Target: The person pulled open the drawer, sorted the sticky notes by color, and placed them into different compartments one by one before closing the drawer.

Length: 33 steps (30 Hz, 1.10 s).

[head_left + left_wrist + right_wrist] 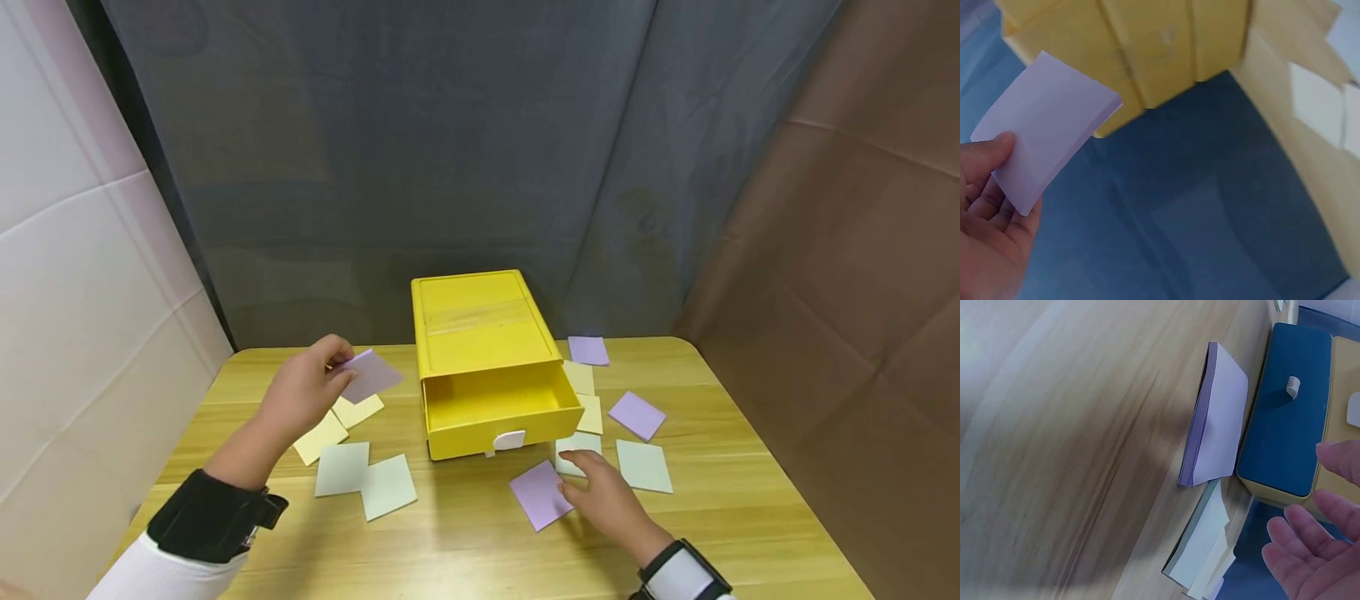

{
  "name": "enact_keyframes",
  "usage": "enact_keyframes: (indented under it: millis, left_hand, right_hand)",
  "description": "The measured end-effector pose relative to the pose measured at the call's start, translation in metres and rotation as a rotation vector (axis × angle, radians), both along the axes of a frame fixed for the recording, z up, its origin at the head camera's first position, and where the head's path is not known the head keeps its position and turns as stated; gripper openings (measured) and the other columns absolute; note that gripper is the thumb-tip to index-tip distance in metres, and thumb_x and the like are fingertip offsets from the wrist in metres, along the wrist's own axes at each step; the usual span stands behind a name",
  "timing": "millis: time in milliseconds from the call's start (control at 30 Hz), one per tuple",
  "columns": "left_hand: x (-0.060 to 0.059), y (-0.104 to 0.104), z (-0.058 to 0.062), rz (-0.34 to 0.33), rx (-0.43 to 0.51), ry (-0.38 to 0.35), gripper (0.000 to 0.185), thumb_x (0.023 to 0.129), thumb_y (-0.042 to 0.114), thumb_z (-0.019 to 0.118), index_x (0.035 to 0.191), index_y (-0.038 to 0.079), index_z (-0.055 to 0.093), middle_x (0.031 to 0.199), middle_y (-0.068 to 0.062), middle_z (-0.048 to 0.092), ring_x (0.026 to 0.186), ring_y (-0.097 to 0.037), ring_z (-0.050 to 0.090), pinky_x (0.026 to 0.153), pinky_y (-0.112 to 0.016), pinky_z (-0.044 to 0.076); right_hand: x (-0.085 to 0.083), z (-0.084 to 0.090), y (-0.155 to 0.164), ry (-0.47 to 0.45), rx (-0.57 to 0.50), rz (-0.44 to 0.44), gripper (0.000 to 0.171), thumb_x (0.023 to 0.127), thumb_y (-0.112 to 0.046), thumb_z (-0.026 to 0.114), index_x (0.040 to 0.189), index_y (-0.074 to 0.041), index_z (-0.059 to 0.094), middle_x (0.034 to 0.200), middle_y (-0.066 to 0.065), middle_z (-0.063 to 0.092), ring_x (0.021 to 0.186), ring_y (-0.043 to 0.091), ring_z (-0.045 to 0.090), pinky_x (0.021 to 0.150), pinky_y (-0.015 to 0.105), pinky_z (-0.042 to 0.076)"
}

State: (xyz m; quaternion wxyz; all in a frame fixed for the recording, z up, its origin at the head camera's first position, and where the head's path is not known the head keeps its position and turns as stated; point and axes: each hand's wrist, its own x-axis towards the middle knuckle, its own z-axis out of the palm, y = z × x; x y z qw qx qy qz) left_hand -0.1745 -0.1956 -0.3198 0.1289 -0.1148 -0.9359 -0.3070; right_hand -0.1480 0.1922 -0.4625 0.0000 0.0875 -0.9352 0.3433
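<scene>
My left hand [303,387] pinches a purple sticky note pad [367,375] between thumb and fingers, raised above the left side of the table; the left wrist view shows the pad [1054,125] with its thick edge. Right of it stands a yellow drawer box [480,325] with its upper drawer [480,433] pulled out. My right hand [607,500] hovers by another purple pad [536,497] in front of the box, fingers apart and relaxed, holding nothing. In the right wrist view a blue lower drawer [1285,437] with a white knob is closed.
Pale yellow pads [322,437] and pale green pads [342,468] lie left of the box. To its right are more yellow pads [588,414], green pads [643,465] and purple pads [637,415]. A dark curtain [450,150] hangs behind the wooden table [480,550].
</scene>
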Motion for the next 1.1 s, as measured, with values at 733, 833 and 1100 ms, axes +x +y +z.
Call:
enact_keyframes:
  millis: [733,833,1100]
  left_hand:
    - [0.02,0.072,0.028,-0.225,0.016,0.214,0.019,0.079,-0.001,0.075,0.093,0.004,0.062,0.092,-0.008,0.067,0.084,-0.021,0.066,0.073,-0.033,0.058]
    - [0.018,0.08,0.024,-0.255,0.007,0.208,0.02,0.079,-0.001,0.075,0.093,0.004,0.062,0.093,-0.008,0.068,0.082,-0.02,0.066,0.071,-0.03,0.058]
    - [0.01,0.094,0.017,-0.316,-0.072,0.112,0.019,0.081,0.001,0.074,0.095,0.005,0.063,0.094,-0.007,0.069,0.08,-0.016,0.064,0.068,-0.025,0.057]
  right_hand:
    - [0.008,0.0,0.005,0.021,0.045,0.001,0.041,0.084,-0.008,0.071,0.123,0.0,0.061,0.128,0.019,0.058,0.119,0.04,0.053,0.1,0.053,0.044]
    - [0.009,0.0,0.007,0.024,0.05,-0.003,0.041,0.084,-0.008,0.072,0.123,0.0,0.062,0.127,0.019,0.058,0.119,0.04,0.054,0.1,0.053,0.044]
    - [0.011,-0.001,0.013,0.014,0.065,-0.02,0.041,0.083,-0.007,0.072,0.123,-0.001,0.062,0.127,0.019,0.058,0.119,0.039,0.054,0.099,0.052,0.045]
